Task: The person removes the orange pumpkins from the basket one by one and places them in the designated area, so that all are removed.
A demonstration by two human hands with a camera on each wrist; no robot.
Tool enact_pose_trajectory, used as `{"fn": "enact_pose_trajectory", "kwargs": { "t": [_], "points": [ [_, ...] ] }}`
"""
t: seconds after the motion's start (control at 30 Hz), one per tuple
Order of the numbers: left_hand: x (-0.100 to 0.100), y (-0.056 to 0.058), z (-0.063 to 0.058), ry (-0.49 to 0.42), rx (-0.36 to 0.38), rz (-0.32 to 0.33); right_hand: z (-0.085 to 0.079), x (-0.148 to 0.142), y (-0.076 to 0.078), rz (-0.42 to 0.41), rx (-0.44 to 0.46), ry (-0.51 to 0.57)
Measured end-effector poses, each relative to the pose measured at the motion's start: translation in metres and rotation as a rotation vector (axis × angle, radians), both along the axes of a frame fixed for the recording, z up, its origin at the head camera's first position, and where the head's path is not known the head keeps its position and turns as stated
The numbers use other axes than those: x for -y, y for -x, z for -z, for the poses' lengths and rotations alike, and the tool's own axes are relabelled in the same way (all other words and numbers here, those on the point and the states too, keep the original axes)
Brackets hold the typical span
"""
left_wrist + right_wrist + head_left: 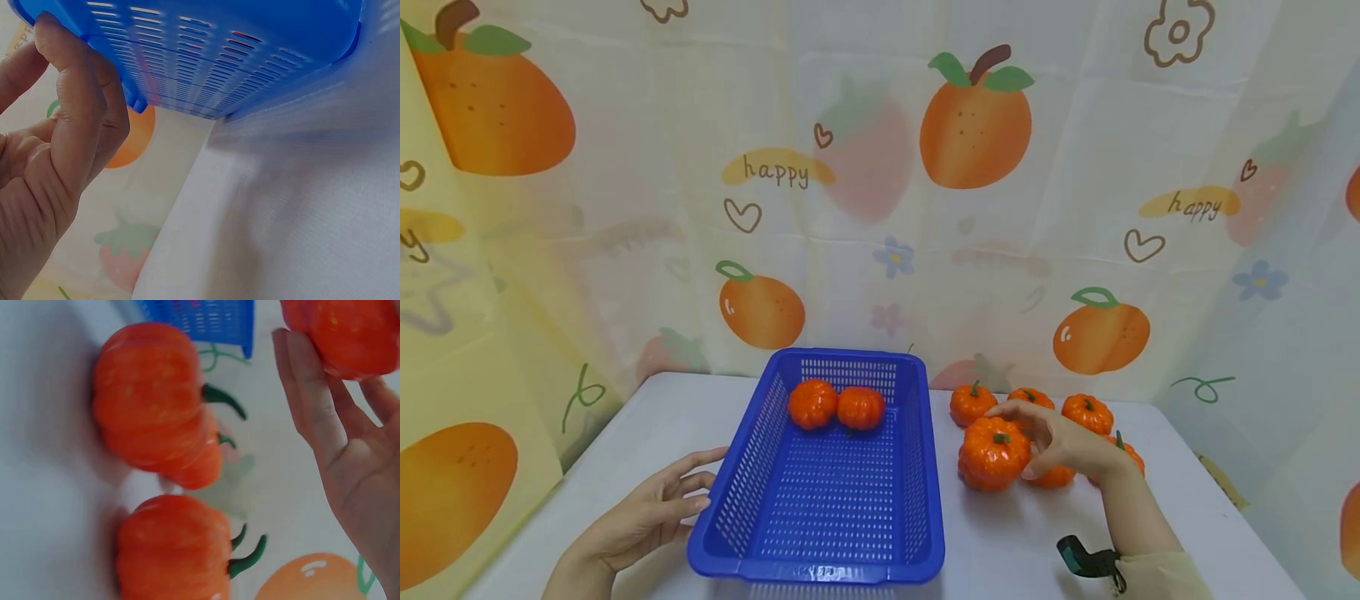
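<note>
My right hand (1067, 442) holds a small orange pumpkin (995, 454) with a green stem, its fingers and thumb around the side. In the right wrist view this held pumpkin (356, 337) is raised above the others. A blue perforated basket (931, 500) stands in the middle of the table, with two orange pumpkins (812, 404) inside at its far end. At the basket's left side is my left hand (647, 512), fingers loosely bent, the tips at or near the rim. The left wrist view shows those fingers (81, 106) by the basket wall (206, 56).
Several more orange pumpkins (1087, 413) sit on the white table (992, 550) to the right of the basket, behind and beside my right hand. A printed fruit curtain (865, 208) hangs behind the table. Some dark strapped item (1086, 558) is at my right wrist.
</note>
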State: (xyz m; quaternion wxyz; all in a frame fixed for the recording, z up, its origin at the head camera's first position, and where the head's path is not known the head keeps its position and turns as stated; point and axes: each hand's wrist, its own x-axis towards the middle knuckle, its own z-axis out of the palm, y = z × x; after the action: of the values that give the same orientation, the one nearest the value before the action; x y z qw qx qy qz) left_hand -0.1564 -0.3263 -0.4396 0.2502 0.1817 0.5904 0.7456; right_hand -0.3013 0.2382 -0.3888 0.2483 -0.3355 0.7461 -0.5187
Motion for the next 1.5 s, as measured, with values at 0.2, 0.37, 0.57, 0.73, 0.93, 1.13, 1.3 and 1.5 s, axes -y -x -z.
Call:
{"fn": "enact_pose_trajectory", "kwargs": {
  "t": [0.2,0.37,0.57,0.73,0.93,1.13,1.3,1.5],
  "points": [
    [0.001,-0.001,0.001,-0.017,-0.011,0.008,0.013,-0.001,0.003,-0.158,0.039,-0.040],
    [-0.002,-0.001,-0.001,-0.009,-0.019,0.000,0.019,0.000,0.002,-0.267,0.035,-0.139],
    [-0.001,-0.001,0.000,-0.008,-0.024,-0.009,0.027,0.006,-0.002,-0.364,0.163,-0.247],
    [0.000,-0.001,0.000,-0.006,-0.028,-0.013,0.033,0.012,-0.002,-0.402,0.225,-0.303],
    [0.000,-0.001,0.001,-0.024,-0.022,0.006,0.035,0.014,-0.005,-0.404,0.249,-0.347],
    [0.000,-0.001,0.001,-0.029,-0.035,0.008,0.035,0.011,-0.005,-0.405,0.222,-0.337],
    [0.000,-0.001,0.001,-0.022,-0.031,0.001,0.035,0.006,-0.006,-0.410,0.170,-0.318],
    [0.000,-0.001,0.001,-0.014,-0.019,-0.002,0.034,0.000,-0.007,-0.383,0.155,-0.296]
  ]
}}
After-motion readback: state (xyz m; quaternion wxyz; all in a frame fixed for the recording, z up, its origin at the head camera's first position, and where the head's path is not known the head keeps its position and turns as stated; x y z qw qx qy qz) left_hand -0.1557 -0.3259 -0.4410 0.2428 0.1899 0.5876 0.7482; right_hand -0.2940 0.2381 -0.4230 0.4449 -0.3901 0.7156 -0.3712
